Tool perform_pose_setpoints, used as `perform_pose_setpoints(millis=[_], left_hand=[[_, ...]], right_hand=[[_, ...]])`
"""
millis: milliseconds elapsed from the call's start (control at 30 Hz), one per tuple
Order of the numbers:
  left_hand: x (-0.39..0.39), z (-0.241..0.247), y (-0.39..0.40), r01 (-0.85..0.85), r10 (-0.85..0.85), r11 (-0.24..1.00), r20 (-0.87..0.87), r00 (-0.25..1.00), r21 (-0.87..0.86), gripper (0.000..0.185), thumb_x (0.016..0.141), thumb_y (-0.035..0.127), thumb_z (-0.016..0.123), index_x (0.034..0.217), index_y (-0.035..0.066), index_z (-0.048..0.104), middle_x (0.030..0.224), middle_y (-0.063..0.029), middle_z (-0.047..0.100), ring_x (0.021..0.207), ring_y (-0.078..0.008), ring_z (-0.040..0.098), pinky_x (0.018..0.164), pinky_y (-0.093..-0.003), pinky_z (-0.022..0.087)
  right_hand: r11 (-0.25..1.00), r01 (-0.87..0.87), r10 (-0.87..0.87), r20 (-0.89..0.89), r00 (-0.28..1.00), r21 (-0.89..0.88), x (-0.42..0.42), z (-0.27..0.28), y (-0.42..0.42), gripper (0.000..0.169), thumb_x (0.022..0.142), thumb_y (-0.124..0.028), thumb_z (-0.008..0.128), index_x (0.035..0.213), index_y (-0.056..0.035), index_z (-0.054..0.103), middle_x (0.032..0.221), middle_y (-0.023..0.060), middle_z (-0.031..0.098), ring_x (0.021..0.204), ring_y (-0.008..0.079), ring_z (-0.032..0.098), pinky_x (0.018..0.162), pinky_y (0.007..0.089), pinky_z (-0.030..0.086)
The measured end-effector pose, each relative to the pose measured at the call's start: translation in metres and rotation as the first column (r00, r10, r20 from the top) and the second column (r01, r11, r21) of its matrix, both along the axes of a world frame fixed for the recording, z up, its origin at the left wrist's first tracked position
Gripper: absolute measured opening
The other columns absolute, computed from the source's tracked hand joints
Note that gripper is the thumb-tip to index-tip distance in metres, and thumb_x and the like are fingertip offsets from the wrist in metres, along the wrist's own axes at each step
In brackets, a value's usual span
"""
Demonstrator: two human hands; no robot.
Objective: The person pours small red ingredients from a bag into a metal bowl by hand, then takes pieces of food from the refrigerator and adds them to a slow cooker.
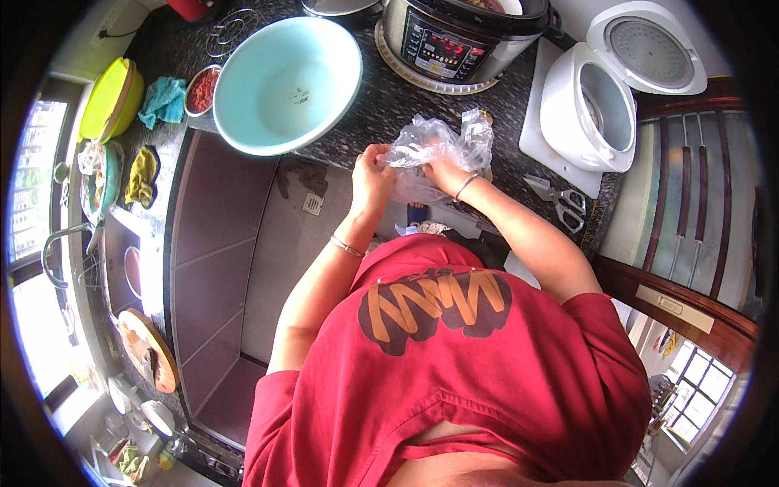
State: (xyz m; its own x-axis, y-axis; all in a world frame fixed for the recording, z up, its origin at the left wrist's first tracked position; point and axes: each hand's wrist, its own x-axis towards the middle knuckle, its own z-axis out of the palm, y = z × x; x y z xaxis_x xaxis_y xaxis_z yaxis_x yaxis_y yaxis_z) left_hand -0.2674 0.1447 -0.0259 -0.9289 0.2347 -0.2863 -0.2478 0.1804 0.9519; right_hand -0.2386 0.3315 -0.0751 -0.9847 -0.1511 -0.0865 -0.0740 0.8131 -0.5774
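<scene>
A crumpled clear plastic bag (420,143) is held at the counter's front edge. My left hand (372,182) pinches the bag's left side between thumb and fingers. On the other side, my right hand (449,173) grips the film near its middle, its fingertips partly covered by the plastic. Whatever the bag contains cannot be made out. Left of the hands stands a large pale-blue basin (286,91) with nothing in it. Scissors (560,201) with grey handles lie to the right of my right hand.
An electric pressure cooker (450,45) with a lit display stands behind the bag. An open white rice cooker (572,115) sits by a white board (535,134). Beside the basin are a bowl of red pieces (202,91) and a blue cloth (163,101). A knife lies on a round wooden cutting board (137,335).
</scene>
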Motion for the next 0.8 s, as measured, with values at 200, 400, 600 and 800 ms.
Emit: perform_pose_setpoints(millis=[200, 400, 600, 800], left_hand=[[-0.001, 0.013, -0.004, -0.013, 0.010, 0.998, 0.050, 0.999, 0.065, 0.032, 0.073, -0.008, 0.050, 0.103, 0.000, 0.057, 0.087, -0.0053, 0.060, 0.071, -0.0092, 0.054, 0.060, -0.0212, 0.042], [0.000, 0.016, -0.003, -0.029, 0.028, 0.999, 0.013, 1.000, 0.023, 0.029, 0.071, -0.003, 0.049, 0.098, -0.001, 0.059, 0.075, -0.0079, 0.061, 0.065, -0.0127, 0.057, 0.060, -0.0256, 0.047], [-0.004, 0.021, 0.001, -0.043, 0.036, 0.996, 0.095, 0.995, 0.076, 0.033, 0.072, -0.002, 0.048, 0.104, 0.001, 0.058, 0.077, -0.0014, 0.056, 0.063, -0.0067, 0.047, 0.054, -0.0202, 0.037], [-0.008, 0.013, 0.005, -0.054, 0.034, 0.987, 0.128, 0.991, 0.153, 0.032, 0.074, -0.001, 0.050, 0.105, 0.003, 0.056, 0.077, 0.0006, 0.054, 0.064, -0.0062, 0.047, 0.057, -0.0197, 0.038]], right_hand=[[0.898, 0.274, -0.101, 0.446, 0.890, -0.345, -0.006, 0.018, 0.020, 0.037, 0.076, -0.004, 0.063, 0.111, -0.0030, 0.054, 0.075, 0.0028, 0.061, 0.057, 0.0086, 0.056, 0.048, 0.0236, 0.047], [0.719, 0.381, -0.098, 0.459, 0.883, -0.581, -0.007, 0.018, 0.022, 0.021, 0.077, -0.005, 0.063, 0.097, -0.0010, 0.060, 0.078, 0.0032, 0.062, 0.059, 0.0115, 0.059, 0.051, 0.0251, 0.049], [0.485, 0.555, 0.064, 0.660, 0.748, -0.676, 0.000, 0.069, 0.009, 0.015, 0.081, -0.006, 0.062, 0.096, -0.0031, 0.059, 0.082, 0.0041, 0.061, 0.071, 0.0097, 0.058, 0.060, 0.0206, 0.047], [0.732, 0.239, 0.098, 0.446, 0.890, -0.638, -0.003, 0.119, 0.021, 0.011, 0.080, -0.005, 0.062, 0.090, -0.0016, 0.059, 0.079, 0.0035, 0.060, 0.068, 0.0091, 0.057, 0.057, 0.0219, 0.047]])
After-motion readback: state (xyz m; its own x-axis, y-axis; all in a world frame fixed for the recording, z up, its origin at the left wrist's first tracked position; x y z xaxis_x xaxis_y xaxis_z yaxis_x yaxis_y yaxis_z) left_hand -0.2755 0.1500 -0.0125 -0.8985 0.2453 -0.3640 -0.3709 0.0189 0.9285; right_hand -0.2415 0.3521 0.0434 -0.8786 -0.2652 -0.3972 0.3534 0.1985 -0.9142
